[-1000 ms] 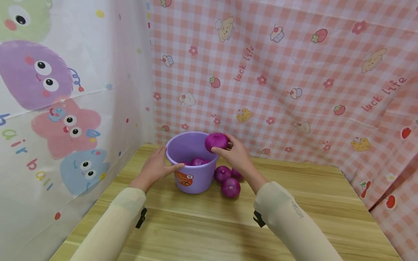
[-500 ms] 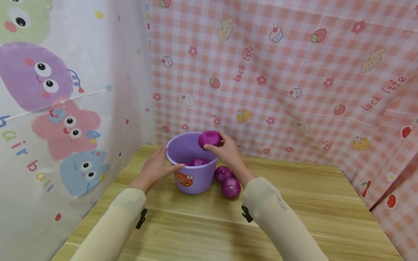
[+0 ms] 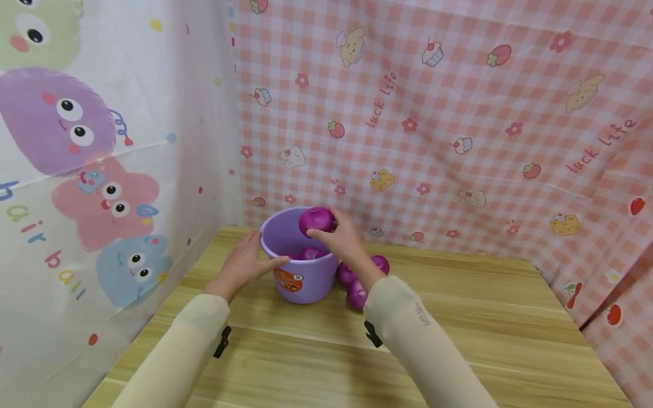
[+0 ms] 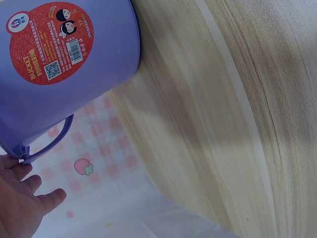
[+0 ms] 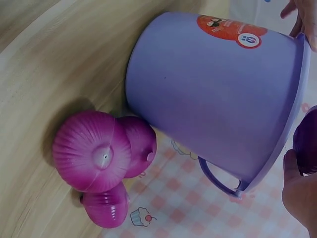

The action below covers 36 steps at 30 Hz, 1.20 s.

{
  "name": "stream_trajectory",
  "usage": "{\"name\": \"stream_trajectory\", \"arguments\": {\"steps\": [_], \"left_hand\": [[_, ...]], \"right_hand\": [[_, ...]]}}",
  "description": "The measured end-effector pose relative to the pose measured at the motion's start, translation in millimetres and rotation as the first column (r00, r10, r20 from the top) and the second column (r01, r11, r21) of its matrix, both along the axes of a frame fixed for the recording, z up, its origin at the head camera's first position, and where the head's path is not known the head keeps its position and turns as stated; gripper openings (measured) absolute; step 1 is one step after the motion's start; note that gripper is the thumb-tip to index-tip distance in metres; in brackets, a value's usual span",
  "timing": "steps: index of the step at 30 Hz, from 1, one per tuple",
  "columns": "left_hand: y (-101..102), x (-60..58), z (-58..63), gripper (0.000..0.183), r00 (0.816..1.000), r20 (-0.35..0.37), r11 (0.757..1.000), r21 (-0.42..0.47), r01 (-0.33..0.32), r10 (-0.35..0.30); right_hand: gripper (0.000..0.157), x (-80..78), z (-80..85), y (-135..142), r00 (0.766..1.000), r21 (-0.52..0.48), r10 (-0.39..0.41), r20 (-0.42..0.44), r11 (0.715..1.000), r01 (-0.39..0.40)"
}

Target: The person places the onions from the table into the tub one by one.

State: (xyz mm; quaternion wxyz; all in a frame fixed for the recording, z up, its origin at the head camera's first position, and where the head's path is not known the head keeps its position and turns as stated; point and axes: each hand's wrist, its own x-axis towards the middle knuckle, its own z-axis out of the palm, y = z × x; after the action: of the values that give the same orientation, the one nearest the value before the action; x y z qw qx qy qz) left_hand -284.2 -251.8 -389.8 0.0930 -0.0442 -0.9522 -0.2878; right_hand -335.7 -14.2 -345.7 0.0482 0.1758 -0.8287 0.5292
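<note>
My right hand [image 3: 343, 237] pinches a red onion [image 3: 316, 220] between thumb and fingers, over the mouth of a purple bucket [image 3: 311, 281]. More red onions [image 3: 309, 253] lie inside the bucket, partly hidden by its front wall. On the bucket's left rim rests my left hand [image 3: 241, 265], its thumb along the front edge; the left wrist view shows its fingers [image 4: 48, 201] spread loosely beside the handle [image 4: 54, 144]. Three red onions sit close to the bucket's right side: one in front [image 5: 94, 151], one nearer the bucket [image 5: 136, 146] and one behind [image 5: 106, 206].
The bucket stands upright on a wood-grain table [image 3: 285, 362]. A pink checked cloth [image 3: 449, 102] hangs behind it. To the left hangs a white cloth [image 3: 168, 85] with cartoon figures. My right forearm partly covers the loose onions in the head view.
My right hand has carried its onion leftward, from the bucket's right rim to above its opening. The left hand has stayed on the rim.
</note>
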Motion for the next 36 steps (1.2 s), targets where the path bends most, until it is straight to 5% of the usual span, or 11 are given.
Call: {"name": "stream_trajectory", "arguments": {"steps": [17, 36], "left_hand": [[4.5, -2.0, -0.2, 0.106, 1.0, -0.007, 1.0, 0.004, 0.005, -0.005], [1.9, 0.6, 0.6, 0.107, 1.0, 0.01, 1.0, 0.01, -0.013, 0.013]], "right_hand": [[0.08, -2.8, -2.2, 0.9, 0.998, -0.054, 0.021, 0.06, 0.998, -0.018], [0.076, -4.1, 9.5, 40.3, 0.996, -0.108, -0.029, 0.079, 0.993, 0.038]]}}
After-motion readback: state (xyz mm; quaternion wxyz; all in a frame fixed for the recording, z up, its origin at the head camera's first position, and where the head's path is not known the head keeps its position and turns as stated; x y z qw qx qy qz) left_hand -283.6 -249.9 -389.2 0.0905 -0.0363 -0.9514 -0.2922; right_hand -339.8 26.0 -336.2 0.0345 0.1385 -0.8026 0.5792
